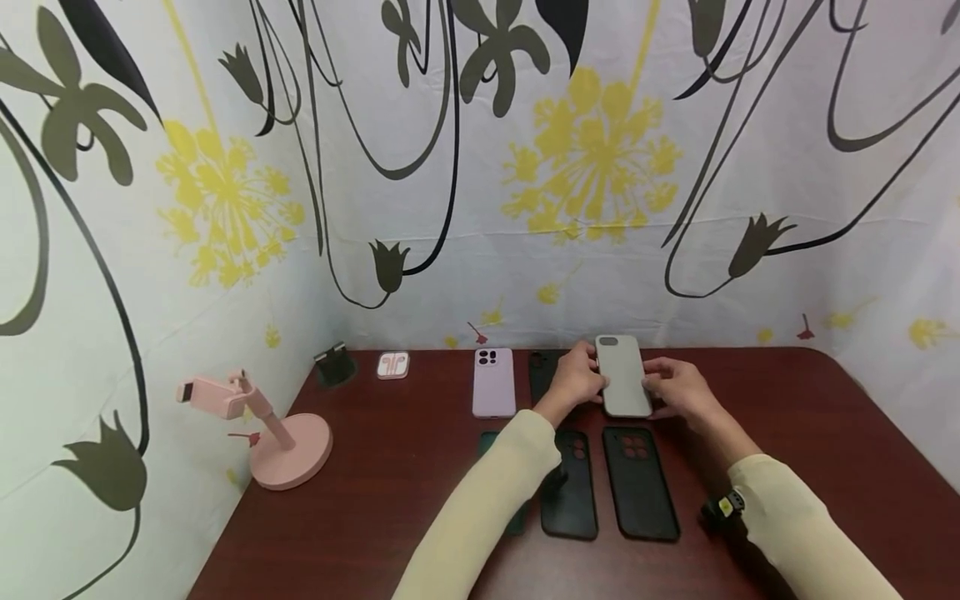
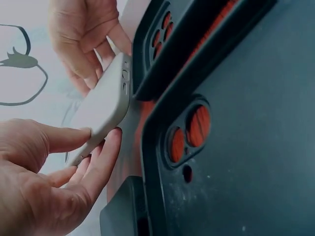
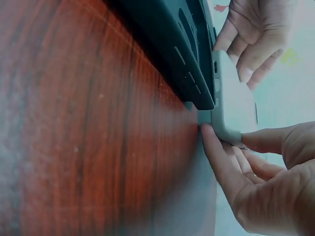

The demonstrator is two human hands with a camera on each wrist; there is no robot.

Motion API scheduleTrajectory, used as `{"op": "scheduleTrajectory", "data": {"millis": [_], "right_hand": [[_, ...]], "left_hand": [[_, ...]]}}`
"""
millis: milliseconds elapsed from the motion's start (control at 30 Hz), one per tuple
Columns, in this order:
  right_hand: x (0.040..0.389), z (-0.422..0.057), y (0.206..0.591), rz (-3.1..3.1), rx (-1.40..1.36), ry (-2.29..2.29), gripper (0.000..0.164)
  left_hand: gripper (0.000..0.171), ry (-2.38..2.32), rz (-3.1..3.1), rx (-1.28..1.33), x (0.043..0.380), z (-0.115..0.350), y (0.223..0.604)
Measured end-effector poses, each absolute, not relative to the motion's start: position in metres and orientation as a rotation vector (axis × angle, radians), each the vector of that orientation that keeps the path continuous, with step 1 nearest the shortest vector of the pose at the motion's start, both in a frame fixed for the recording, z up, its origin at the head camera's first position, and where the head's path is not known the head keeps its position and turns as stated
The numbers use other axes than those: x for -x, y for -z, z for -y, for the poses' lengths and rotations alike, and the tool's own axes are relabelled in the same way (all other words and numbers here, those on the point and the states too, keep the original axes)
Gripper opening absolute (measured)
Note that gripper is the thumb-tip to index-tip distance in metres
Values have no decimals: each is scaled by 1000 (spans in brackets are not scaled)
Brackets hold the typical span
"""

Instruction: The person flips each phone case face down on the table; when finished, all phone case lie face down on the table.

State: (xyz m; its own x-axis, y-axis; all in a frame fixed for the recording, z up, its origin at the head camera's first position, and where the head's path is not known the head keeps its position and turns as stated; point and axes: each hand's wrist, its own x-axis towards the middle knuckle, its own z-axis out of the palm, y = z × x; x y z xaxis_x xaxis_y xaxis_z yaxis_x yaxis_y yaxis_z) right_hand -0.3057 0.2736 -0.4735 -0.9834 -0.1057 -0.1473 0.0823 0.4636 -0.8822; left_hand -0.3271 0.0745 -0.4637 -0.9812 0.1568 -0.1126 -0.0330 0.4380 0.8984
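A pale grey phone case (image 1: 624, 375) is held between both hands near the back of the table. My left hand (image 1: 576, 382) pinches its left edge, thumb on top and fingers beneath, as the left wrist view shows. On the opposite edge, my right hand (image 3: 275, 182) grips a corner between thumb and fingers. Just in front of the grey case lies a black phone case (image 1: 641, 483) with a square camera cutout. Another dark case (image 1: 570, 492) lies to its left. A dark case (image 1: 542, 367) behind the left hand is partly hidden.
A lilac phone case (image 1: 493, 392) lies at the back, left of the hands. The left sleeve partly covers a green case (image 1: 517, 521). Farther left are a pink phone stand (image 1: 292, 454), a small earphone-picture box (image 1: 393, 365) and a dark object (image 1: 335, 367). A patterned curtain (image 1: 480, 208) hangs behind.
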Motion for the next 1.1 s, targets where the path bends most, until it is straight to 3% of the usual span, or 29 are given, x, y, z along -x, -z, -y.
{"op": "scheduleTrajectory", "data": {"millis": [500, 733, 967, 1100], "right_hand": [[306, -271, 467, -2893, 195, 1073, 50], [310, -273, 476, -2869, 185, 1057, 48], [312, -272, 480, -2890, 183, 1042, 46], [312, -270, 480, -2885, 194, 1056, 43]], "left_hand": [[45, -1318, -2750, -63, 331, -87, 463], [39, -1148, -2791, -74, 368, -95, 508], [73, -1096, -2662, -5, 367, -91, 491], [57, -1067, -2659, -8, 359, -90, 484]]}}
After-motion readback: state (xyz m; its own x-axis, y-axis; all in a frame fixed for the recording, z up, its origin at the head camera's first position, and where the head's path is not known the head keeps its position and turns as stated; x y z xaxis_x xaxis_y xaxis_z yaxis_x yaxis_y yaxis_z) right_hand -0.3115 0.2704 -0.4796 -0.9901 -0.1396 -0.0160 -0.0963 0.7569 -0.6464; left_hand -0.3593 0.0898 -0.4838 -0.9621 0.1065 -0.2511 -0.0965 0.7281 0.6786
